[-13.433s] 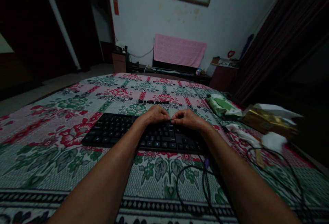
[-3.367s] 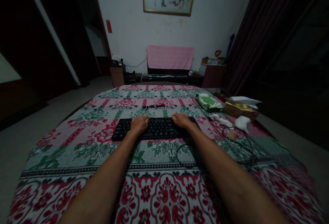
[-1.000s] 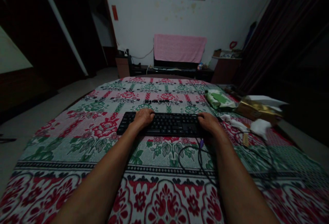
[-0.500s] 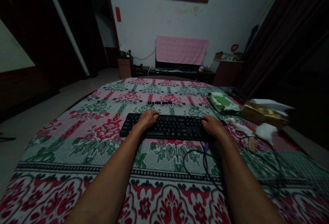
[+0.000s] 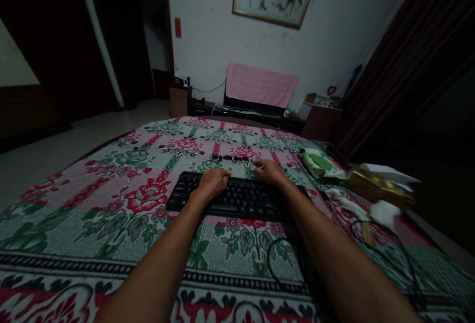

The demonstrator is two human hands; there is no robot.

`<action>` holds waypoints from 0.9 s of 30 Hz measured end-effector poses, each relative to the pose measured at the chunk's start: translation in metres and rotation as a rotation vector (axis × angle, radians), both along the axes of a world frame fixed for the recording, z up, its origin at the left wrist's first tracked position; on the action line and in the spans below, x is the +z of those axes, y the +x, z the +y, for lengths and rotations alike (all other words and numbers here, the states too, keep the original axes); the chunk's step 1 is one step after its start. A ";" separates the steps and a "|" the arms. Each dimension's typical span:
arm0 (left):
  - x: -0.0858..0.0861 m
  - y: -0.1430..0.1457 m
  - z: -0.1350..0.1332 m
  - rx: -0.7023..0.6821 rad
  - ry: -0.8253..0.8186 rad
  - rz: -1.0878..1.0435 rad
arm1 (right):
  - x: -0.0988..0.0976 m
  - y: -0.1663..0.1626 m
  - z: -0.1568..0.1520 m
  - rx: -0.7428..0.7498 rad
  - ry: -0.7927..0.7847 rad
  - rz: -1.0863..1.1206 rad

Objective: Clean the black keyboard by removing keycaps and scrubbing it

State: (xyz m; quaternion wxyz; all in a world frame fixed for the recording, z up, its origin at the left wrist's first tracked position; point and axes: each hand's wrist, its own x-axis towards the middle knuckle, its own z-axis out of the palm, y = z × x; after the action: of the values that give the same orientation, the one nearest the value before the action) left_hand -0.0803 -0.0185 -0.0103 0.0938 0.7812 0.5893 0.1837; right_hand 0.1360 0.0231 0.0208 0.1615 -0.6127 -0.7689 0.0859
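Note:
A black keyboard (image 5: pixel 237 195) lies slightly askew on the flowered tablecloth. My left hand (image 5: pixel 214 182) rests over its left half, fingers curled toward the far edge and holding it. Above the keyboard's far right side is my right hand (image 5: pixel 267 170), its bent fingers pointing left and slightly apart, with nothing visible in them. Just beyond those fingertips, a row of several small black pieces (image 5: pixel 230 158) lies on the cloth; they look like keycaps but are too small to be sure. My right forearm hides the keyboard's right end. A black cable (image 5: pixel 270 263) loops on the near side.
On the right are a green-and-white packet (image 5: pixel 322 163), a gold tissue box (image 5: pixel 378 184), crumpled white tissue (image 5: pixel 385 213) and more dark cable with a tag (image 5: pixel 366 234). Past the table stands a low cabinet with a pink cloth (image 5: pixel 261 84) over a screen.
My right hand has left the keyboard's right end and moved left and forward toward the small black pieces. My left hand stays on the keyboard. The view has tilted up a little.

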 end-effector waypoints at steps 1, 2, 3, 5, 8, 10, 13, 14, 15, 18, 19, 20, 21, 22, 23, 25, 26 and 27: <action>0.000 0.000 -0.001 0.000 0.001 -0.003 | -0.003 -0.004 0.009 0.006 -0.003 0.002; 0.001 0.000 -0.001 0.001 0.001 -0.006 | -0.006 -0.007 0.018 0.004 -0.003 0.002; 0.001 0.001 -0.002 0.005 0.001 -0.009 | -0.009 -0.009 0.026 -0.001 -0.002 0.001; 0.002 0.001 -0.003 0.014 0.000 -0.015 | -0.013 -0.010 0.040 -0.015 0.004 -0.002; 0.003 0.002 -0.003 0.025 -0.005 -0.018 | -0.017 -0.009 0.053 -0.027 0.022 -0.012; 0.002 0.002 -0.002 0.022 -0.003 -0.020 | -0.021 -0.009 0.060 -0.028 0.034 -0.022; 0.001 0.002 -0.002 0.010 0.011 -0.026 | -0.027 -0.013 0.069 -0.025 0.044 -0.037; 0.000 0.002 -0.001 0.009 0.014 -0.027 | -0.029 -0.014 0.072 -0.026 0.047 -0.041; -0.001 0.002 -0.001 0.009 0.016 -0.028 | -0.030 -0.015 0.074 -0.028 0.049 -0.044; -0.002 0.002 0.000 0.015 0.022 -0.027 | -0.035 -0.015 0.079 -0.031 0.058 -0.047; -0.002 0.002 0.000 0.015 0.020 -0.024 | -0.036 -0.013 0.079 -0.028 0.061 -0.045; -0.002 0.002 0.001 0.015 0.017 -0.022 | -0.036 -0.010 0.078 -0.021 0.064 -0.046; -0.002 0.002 0.001 0.013 0.013 -0.021 | -0.036 -0.007 0.076 -0.008 0.066 -0.037; -0.002 0.002 0.001 0.010 0.010 -0.022 | -0.036 -0.004 0.072 0.011 0.066 -0.010; -0.002 0.002 0.001 0.009 0.008 -0.024 | -0.035 0.000 0.067 0.037 0.066 0.038; -0.001 0.002 0.000 0.010 0.011 -0.035 | -0.033 0.005 0.054 0.113 0.065 0.189; -0.001 0.002 0.000 0.012 0.016 -0.042 | -0.032 0.007 0.045 0.154 0.064 0.281; -0.001 0.002 -0.001 0.013 0.020 -0.053 | -0.030 0.007 0.035 0.192 0.060 0.371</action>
State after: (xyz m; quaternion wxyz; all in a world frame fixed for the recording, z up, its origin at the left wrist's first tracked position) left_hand -0.0784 -0.0191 -0.0116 0.1005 0.7731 0.5897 0.2108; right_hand 0.1431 0.0583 -0.0092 0.3093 -0.5054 -0.7830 0.1893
